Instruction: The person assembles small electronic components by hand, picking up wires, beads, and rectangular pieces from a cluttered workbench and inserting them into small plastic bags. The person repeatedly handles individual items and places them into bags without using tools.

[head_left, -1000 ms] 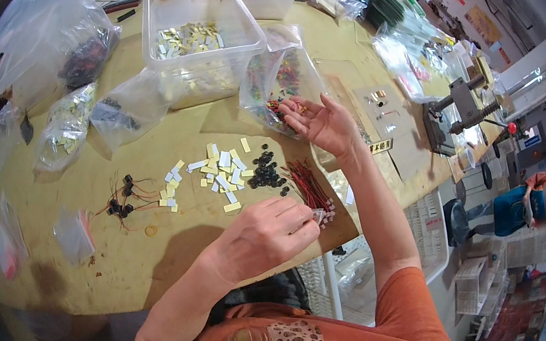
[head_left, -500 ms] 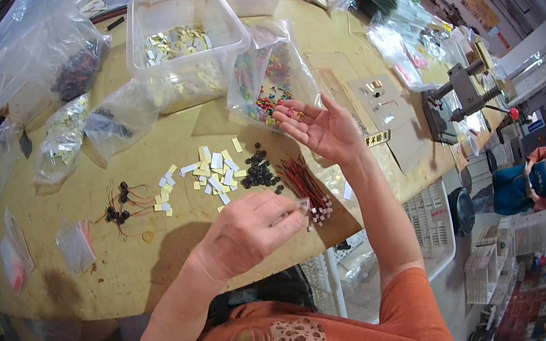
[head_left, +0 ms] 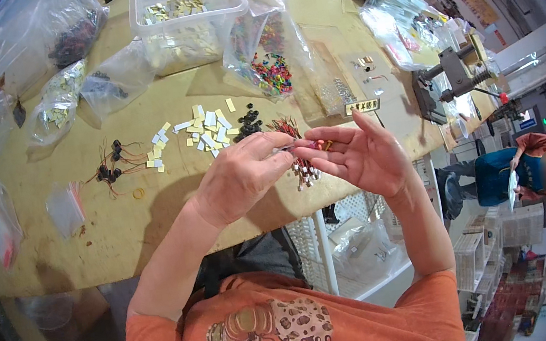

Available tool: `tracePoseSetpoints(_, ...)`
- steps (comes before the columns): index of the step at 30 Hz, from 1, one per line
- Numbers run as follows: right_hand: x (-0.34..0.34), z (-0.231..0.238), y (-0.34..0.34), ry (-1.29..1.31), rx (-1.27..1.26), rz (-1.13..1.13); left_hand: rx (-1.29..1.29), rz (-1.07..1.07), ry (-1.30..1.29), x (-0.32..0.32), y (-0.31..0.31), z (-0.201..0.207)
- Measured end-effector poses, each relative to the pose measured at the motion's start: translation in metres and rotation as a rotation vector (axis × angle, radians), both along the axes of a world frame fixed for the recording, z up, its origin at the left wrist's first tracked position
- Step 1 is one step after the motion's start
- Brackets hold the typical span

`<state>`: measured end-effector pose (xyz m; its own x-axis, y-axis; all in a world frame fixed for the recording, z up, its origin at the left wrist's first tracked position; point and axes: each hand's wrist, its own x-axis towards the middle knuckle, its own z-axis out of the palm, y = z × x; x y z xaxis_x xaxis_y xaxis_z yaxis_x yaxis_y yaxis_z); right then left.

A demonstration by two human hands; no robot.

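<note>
My left hand (head_left: pixel 246 174) is closed in a pinch on a small clear plastic bag, mostly hidden by the fingers. Against it, my right hand (head_left: pixel 369 160) lies palm up with fingers stretched out, holding a few small coloured pieces (head_left: pixel 322 145) on its fingers. Under both hands is a bundle of red and black wires with white connectors (head_left: pixel 306 175). Small black round parts (head_left: pixel 249 121) and a scatter of yellow and white pads (head_left: pixel 213 131) lie just beyond my left hand. Farther off, an open clear bag (head_left: pixel 271 73) contains many more coloured pieces.
A clear plastic tub (head_left: pixel 193 42) of pads stands at the back. Black parts with wires (head_left: pixel 108 171) and small zip bags (head_left: pixel 67 208) lie to the left. A hand press (head_left: pixel 445 76) is at the right edge of the table; another person (head_left: pixel 517 167) is beyond it.
My right hand has come back from beside the bag of coloured pieces, bringing a few of them toward me. My left hand has risen slightly, and the two hands now meet.
</note>
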<state>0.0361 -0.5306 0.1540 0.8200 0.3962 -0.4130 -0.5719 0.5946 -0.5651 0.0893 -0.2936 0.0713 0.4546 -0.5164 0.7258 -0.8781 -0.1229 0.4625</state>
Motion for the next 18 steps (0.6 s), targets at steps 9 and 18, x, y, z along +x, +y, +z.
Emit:
tracePoseSetpoints(9,-0.004,0.003,0.002,0.057,-0.166,0.044,0.086,-0.107,-0.019,0.0,-0.008,-0.013)
tracePoseSetpoints(18,-0.006,0.011,0.015,0.078,-0.373,0.037,0.034,-0.112,-0.007,-0.003,-0.01,-0.018)
